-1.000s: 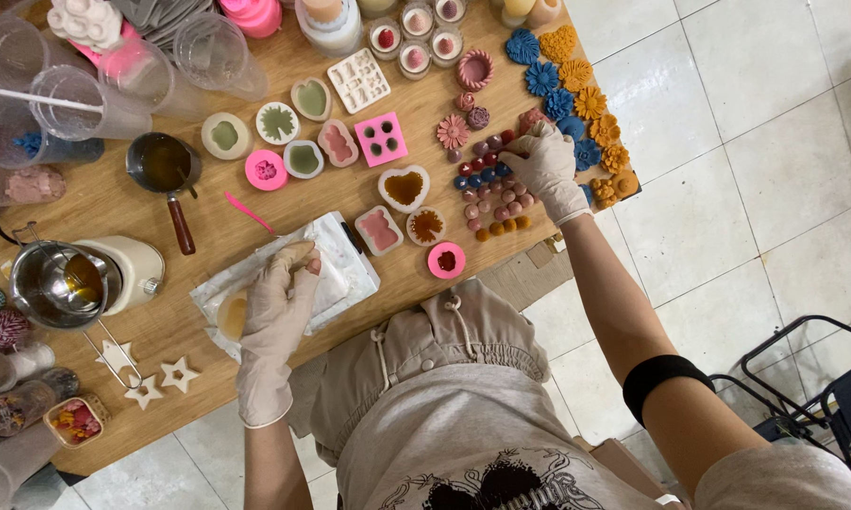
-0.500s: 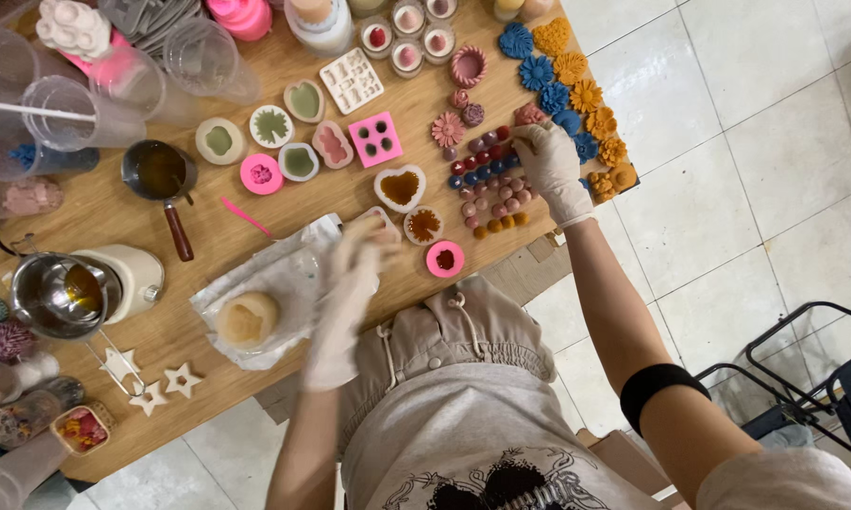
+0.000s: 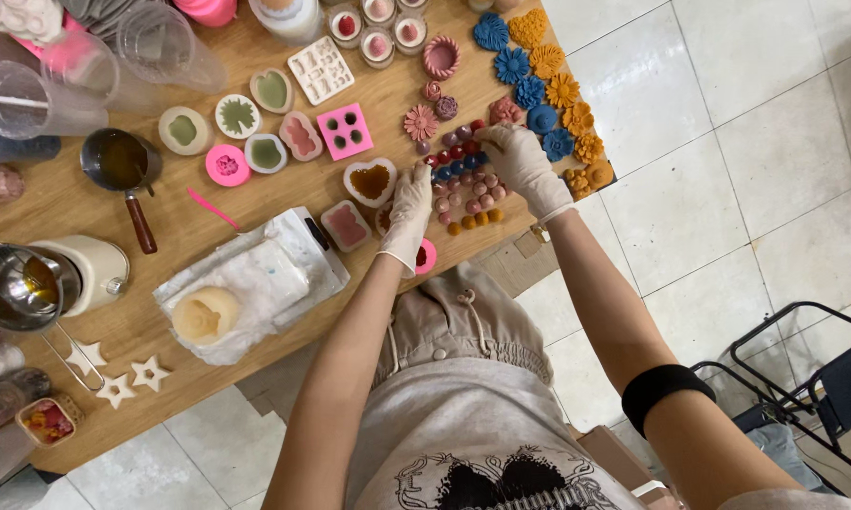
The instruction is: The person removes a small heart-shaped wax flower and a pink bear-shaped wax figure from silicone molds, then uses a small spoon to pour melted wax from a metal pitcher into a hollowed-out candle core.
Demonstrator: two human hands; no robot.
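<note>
Both gloved hands (image 3: 411,210) (image 3: 520,162) touch small wax balls (image 3: 472,189).

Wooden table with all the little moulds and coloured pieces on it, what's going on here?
A person in thin white gloves works at a cluttered wooden table. Both hands are over rows of small round red, blue, pink and orange beads: the left hand reaches in from the near side with fingertips at the blue ones, the right hand rests on the far end. A cream round candle sits untouched on crinkled white wrapping to the left.
</note>
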